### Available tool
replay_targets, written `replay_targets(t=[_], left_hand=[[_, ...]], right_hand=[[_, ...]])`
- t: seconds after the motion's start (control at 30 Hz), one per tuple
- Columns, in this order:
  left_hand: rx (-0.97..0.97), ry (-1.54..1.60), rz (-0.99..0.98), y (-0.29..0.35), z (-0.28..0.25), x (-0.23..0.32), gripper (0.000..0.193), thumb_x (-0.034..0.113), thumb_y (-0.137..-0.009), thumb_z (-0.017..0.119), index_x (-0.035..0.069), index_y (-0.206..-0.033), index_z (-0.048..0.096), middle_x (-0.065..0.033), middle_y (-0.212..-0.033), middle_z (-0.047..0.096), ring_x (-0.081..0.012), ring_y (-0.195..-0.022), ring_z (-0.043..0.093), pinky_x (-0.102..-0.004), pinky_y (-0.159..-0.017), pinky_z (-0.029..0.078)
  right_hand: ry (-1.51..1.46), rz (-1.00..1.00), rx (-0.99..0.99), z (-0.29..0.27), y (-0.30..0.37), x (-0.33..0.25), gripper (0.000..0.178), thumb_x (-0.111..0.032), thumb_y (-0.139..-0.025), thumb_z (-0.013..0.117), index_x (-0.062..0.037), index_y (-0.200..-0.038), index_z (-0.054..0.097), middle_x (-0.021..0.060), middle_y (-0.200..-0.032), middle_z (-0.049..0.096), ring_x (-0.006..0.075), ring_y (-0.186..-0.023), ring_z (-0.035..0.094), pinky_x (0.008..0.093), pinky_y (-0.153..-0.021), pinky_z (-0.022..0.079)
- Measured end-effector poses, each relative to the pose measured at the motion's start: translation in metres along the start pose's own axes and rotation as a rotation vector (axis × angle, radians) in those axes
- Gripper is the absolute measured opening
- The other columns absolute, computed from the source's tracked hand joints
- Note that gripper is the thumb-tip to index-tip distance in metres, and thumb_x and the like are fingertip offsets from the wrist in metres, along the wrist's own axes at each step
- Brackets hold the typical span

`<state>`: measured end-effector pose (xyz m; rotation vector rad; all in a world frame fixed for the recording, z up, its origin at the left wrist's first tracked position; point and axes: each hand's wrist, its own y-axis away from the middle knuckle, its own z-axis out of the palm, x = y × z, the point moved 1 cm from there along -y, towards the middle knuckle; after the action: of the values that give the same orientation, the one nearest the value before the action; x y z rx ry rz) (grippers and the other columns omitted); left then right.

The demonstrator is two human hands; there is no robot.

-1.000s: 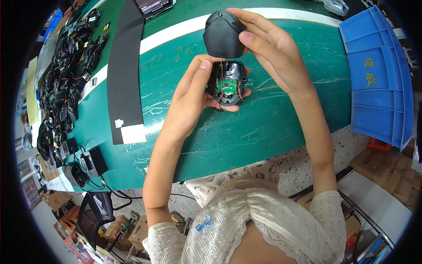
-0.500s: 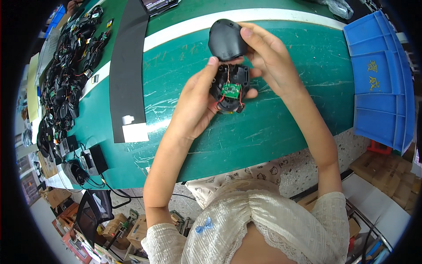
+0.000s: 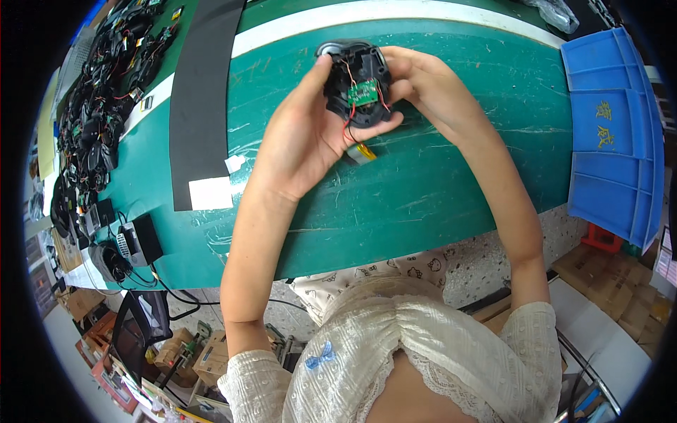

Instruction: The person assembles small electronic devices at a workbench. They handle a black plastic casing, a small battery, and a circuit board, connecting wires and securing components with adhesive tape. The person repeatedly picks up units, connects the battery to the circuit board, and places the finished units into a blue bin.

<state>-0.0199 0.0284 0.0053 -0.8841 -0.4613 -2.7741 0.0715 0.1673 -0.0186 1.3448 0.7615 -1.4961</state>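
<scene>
**Open black housing (image 3: 362, 72) held over the green counter (image 3: 437, 183)**

The housing is held well off the person's body, its hollow side turned up. Inside it a green circuit board (image 3: 363, 93) is seen, with thin red wires (image 3: 381, 90) run around it. Just below the housing, a small silver-and-yellow battery (image 3: 362, 153) is hung beneath the fingers; whether the counter is touched by it cannot be told.

The housing is cradled from its left by the left hand (image 3: 305, 125), half curled, with the thumb laid on the upper left rim and the fingers spread under the lower edge. The housing's right edge is met by the bent fingers of the right hand (image 3: 429, 83); how firmly it is gripped cannot be told.

Left of the housing, a dark strip (image 3: 201, 92) is laid on the counter, with a white card (image 3: 210, 194) at its near end. Farther left, black wired parts (image 3: 92, 130) are heaped. Well right of the housing, a blue bin (image 3: 613, 127) is placed.
</scene>
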Motion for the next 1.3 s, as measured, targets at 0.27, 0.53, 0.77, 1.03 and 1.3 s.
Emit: replay_targets(t=[0.27, 0.53, 0.77, 1.03, 1.3], left_hand=[[-0.204, 0.124, 0.071, -0.008, -0.026, 0.014, 0.046, 0.025, -0.098, 0.027, -0.008, -0.128, 0.032, -0.0235, -0.131, 0.04, -0.0305, -0.117, 0.047, -0.0399, -0.095, 0.046], [-0.082, -0.04, 0.207, -0.005, -0.018, 0.022, 0.05, 0.03, -0.097, 0.027, -0.011, -0.126, 0.033, -0.0242, -0.13, 0.04, -0.0305, -0.117, 0.047, -0.0362, -0.096, 0.046], [0.117, -0.211, 0.39, -0.002, -0.007, 0.025, 0.053, 0.034, -0.097, 0.025, -0.01, -0.125, 0.036, -0.024, -0.129, 0.042, -0.0293, -0.116, 0.048, -0.0345, -0.095, 0.046], [0.1, -0.138, 0.425, -0.001, -0.006, 0.027, 0.053, 0.034, -0.097, 0.027, -0.01, -0.126, 0.035, -0.0247, -0.13, 0.04, -0.0293, -0.117, 0.047, -0.0339, -0.095, 0.046], [0.095, -0.037, 0.391, -0.005, -0.016, 0.026, 0.05, 0.028, -0.096, 0.032, -0.012, -0.126, 0.033, -0.0244, -0.132, 0.037, -0.029, -0.117, 0.047, -0.0328, -0.096, 0.045]], right_hand=[[0.138, 0.013, -0.364, 0.028, 0.017, 0.009, 0.039, -0.006, -0.08, 0.061, 0.0032, -0.116, 0.048, 0.0111, -0.104, 0.058, 0.0158, -0.092, 0.058, 0.0267, -0.081, 0.047], [0.127, 0.136, -0.327, 0.049, 0.02, 0.011, 0.026, -0.011, -0.085, 0.06, 0.0023, -0.106, 0.055, 0.0088, -0.091, 0.062, 0.0106, -0.084, 0.059, 0.0221, -0.07, 0.047], [-0.021, 0.105, -0.349, 0.05, 0.018, 0.006, 0.027, -0.015, -0.087, 0.055, 0.0025, -0.107, 0.054, 0.0101, -0.088, 0.063, 0.0059, -0.068, 0.052, 0.0179, -0.061, 0.043], [-0.488, 0.298, -0.496, 0.044, 0.023, 0.001, 0.03, -0.024, -0.094, 0.046, 0.0017, -0.108, 0.054, 0.0188, -0.09, 0.064, 0.0098, -0.067, 0.058, 0.0199, -0.058, 0.047], [-0.433, 0.263, -0.446, 0.045, 0.027, -0.008, 0.034, -0.027, -0.095, 0.041, 0.0019, -0.11, 0.051, 0.0238, -0.093, 0.063, 0.0146, -0.068, 0.062, 0.0217, -0.058, 0.049]])
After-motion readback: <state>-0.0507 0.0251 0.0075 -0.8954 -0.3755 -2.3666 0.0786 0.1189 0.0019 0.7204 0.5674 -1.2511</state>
